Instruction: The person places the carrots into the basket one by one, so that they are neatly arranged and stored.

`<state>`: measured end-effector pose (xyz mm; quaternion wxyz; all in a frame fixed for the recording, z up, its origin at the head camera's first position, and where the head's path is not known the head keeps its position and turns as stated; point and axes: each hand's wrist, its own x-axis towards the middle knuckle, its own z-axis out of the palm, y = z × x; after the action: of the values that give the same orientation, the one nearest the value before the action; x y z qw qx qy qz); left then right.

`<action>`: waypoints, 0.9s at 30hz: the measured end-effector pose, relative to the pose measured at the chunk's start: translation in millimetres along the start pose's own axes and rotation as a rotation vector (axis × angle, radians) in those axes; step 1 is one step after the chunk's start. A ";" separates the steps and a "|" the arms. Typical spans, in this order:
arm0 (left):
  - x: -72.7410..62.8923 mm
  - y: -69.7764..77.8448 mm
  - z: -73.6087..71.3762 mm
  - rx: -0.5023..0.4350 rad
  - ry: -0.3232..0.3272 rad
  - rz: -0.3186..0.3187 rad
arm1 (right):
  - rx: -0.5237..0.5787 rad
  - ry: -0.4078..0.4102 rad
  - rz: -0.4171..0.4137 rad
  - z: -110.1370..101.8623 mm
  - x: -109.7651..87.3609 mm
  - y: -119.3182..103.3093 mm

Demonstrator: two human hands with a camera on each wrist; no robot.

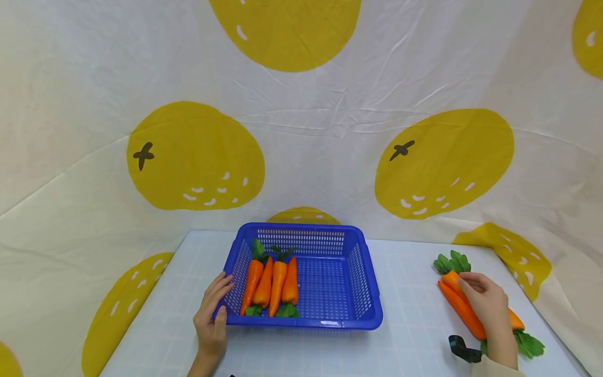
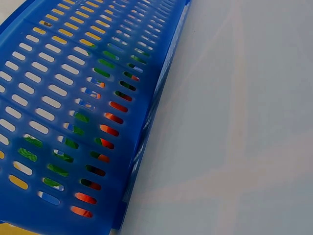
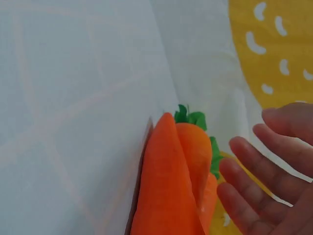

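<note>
A blue plastic basket (image 1: 308,323) with slotted walls stands on the table; several orange carrots (image 1: 278,285) with green tops lie side by side in its left part. My left hand (image 1: 212,319) rests at the basket's front left corner, fingertips at the left rim and thumb by the corner. The left wrist view shows the slotted wall (image 2: 54,98) but not the hand. Off to the right, my right hand (image 1: 487,301) is over a small group of carrots (image 1: 459,309). In the right wrist view its fingers (image 3: 254,191) are spread and loosely bent beside the carrots (image 3: 166,186), holding none.
A white tablecloth (image 1: 405,293) with faint lines covers the table. Behind and at both sides hangs a pale cloth (image 1: 320,157) printed with large yellow fruit. A small black device (image 1: 464,350) shows at my right wrist. Green leaves (image 1: 529,344) stick out beside that wrist.
</note>
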<state>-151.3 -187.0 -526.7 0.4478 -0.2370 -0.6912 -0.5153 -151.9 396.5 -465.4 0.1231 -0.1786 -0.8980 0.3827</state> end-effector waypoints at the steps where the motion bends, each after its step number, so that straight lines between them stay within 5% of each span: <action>1: -0.1 -0.2 0.0 0.000 0.000 0.001 | -0.032 -0.031 -0.009 0.0 0.5 1.7; 8: -1.1 1.1 -0.5 0.009 -0.005 -0.009 | -0.166 -0.236 -0.046 -4.3 5.4 4.0; 27: -0.7 0.3 0.3 0.003 -0.008 -0.008 | -0.254 -0.386 0.067 7.4 6.8 0.1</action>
<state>-150.8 -186.5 -527.1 0.4435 -0.2356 -0.6946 -0.5151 -160.7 394.6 -469.9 -0.0870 -0.1461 -0.9394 0.2976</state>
